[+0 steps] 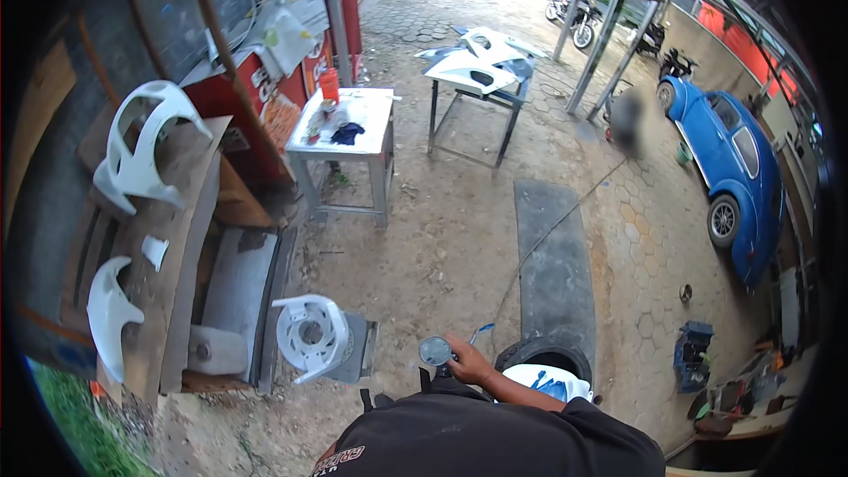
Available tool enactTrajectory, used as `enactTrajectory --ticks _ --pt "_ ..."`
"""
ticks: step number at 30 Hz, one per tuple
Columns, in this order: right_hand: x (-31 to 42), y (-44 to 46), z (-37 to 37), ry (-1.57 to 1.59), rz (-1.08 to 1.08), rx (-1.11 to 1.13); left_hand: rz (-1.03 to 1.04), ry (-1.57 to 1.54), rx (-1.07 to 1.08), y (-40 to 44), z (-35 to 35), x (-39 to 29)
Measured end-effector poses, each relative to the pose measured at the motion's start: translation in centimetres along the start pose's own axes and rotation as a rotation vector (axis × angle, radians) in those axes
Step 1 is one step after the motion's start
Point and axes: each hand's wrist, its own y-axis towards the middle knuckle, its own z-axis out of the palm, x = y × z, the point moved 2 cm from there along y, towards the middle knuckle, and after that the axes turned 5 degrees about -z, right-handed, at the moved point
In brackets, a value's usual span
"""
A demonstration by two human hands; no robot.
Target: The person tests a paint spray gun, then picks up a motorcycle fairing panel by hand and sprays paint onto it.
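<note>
My right hand (464,362), reaching in from the right, is closed on what looks like a spray gun (435,351) with a round, grey-topped cup; its lower part is hidden. Close beyond the hand is a small blue piece (481,332), near the end of a thin hose (549,238). Under my forearm sits a white container (521,374) with blue smears, beside a black tyre (572,355). To the left, a white wheel rim (311,336) lies on a small grey stand (355,358). My left hand is out of view.
White fairing panels (473,69) rest on a metal-legged stand ahead. A white table (375,110) holds a red bottle (329,84) and a dark cloth (347,133). More white panels (110,318) lie on the left bench (168,300). A blue car (738,159) stands right; a blurred dark shape (625,119) is nearby.
</note>
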Motion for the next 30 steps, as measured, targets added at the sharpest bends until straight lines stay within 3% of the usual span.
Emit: enactTrajectory --ticks 10,16,21,26,29,30 --pt "-5.5 1.9 -12.5 0.093 0.072 -0.186 0.094 0.119 0.048 5.7 6.2 -15.7" --pt "-9.1 2.8 -18.1 0.146 -0.046 -0.392 0.232 0.256 0.151 5.3 8.5 -28.4" --pt "-3.9 5.0 -22.2 0.493 -0.020 -0.616 0.289 0.259 0.231 7.8 10.3 -33.8" --pt "-5.8 7.6 -24.2 0.557 0.020 -0.594 0.188 0.354 0.254 9.6 11.7 -39.8" --pt "-7.7 9.8 -26.1 0.528 0.057 -0.561 0.245 0.310 0.322 15.4 12.2 -40.2" --pt "-8.3 10.7 -26.8 0.517 0.069 -0.549 0.358 0.393 0.297 18.4 12.0 -39.4"
